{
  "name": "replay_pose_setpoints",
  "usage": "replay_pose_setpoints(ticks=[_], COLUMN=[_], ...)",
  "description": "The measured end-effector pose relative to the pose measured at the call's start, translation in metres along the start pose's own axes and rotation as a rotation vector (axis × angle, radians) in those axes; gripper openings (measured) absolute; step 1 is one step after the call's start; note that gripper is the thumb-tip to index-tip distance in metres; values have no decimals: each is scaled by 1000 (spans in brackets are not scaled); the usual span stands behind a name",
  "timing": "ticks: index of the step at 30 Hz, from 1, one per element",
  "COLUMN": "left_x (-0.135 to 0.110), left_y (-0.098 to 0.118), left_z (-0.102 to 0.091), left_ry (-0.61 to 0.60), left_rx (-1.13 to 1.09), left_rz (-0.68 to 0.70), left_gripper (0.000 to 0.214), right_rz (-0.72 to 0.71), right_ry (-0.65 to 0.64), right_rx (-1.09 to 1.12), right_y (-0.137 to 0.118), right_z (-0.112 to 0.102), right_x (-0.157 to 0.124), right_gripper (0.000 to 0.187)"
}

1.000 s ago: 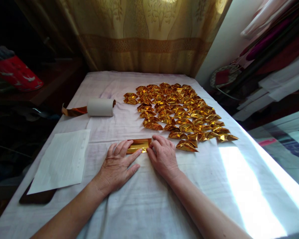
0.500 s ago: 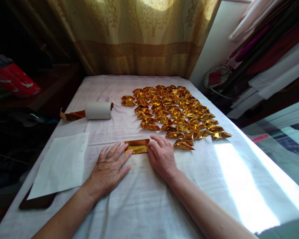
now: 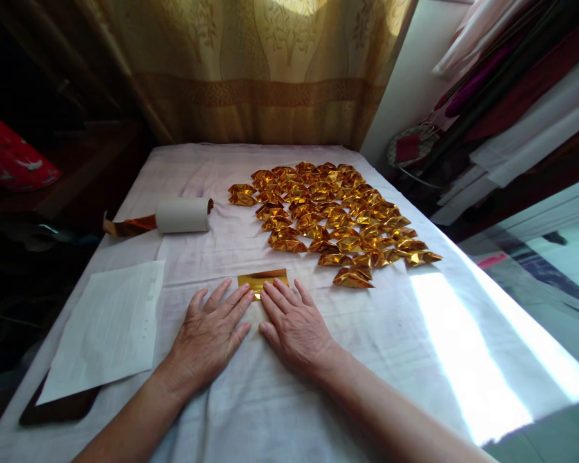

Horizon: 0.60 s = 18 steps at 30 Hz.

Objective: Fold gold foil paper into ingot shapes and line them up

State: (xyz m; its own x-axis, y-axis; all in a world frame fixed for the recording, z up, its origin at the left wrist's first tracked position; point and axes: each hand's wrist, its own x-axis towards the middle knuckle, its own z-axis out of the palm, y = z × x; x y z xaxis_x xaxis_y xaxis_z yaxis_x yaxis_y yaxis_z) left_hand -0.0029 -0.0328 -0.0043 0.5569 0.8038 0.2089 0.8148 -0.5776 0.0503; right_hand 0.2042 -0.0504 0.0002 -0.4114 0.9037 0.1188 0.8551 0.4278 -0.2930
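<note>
A small folded strip of gold foil paper (image 3: 262, 280) lies flat on the white cloth (image 3: 280, 386) in front of me. My left hand (image 3: 208, 335) rests flat on the cloth, fingers spread, fingertips touching the strip's near left edge. My right hand (image 3: 294, 325) lies flat beside it, fingers stretched out over the strip's near right part. Beyond the strip, several folded gold foil pieces (image 3: 332, 215) lie in rows across the cloth.
A white roll (image 3: 182, 215) with a gold foil tail (image 3: 125, 226) lies at the left rear. A white paper sheet (image 3: 107, 330) lies at the left on a dark board (image 3: 58, 406). A curtain (image 3: 270, 71) hangs behind; fabric rolls (image 3: 502, 83) lean at the right.
My right hand has slid left from the strip's right end onto its near edge. My left hand has stayed at the strip's left end. The view has shifted slightly.
</note>
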Motion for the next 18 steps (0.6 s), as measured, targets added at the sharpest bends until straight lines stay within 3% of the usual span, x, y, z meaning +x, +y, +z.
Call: replay_pose_setpoints(ticks=[13,18], left_x=[0,1], left_y=[3,5], left_z=[-2,-3], left_ry=[-20,-1], left_rx=[-11,-7], left_rz=[-17,-33], left_gripper=[44,43], right_rz=[95,173], right_ry=[-44,34], right_rx=[-57,-76], right_y=[3,5], right_z=[-4,-1], right_x=[-21,-28], right_gripper=[55,50])
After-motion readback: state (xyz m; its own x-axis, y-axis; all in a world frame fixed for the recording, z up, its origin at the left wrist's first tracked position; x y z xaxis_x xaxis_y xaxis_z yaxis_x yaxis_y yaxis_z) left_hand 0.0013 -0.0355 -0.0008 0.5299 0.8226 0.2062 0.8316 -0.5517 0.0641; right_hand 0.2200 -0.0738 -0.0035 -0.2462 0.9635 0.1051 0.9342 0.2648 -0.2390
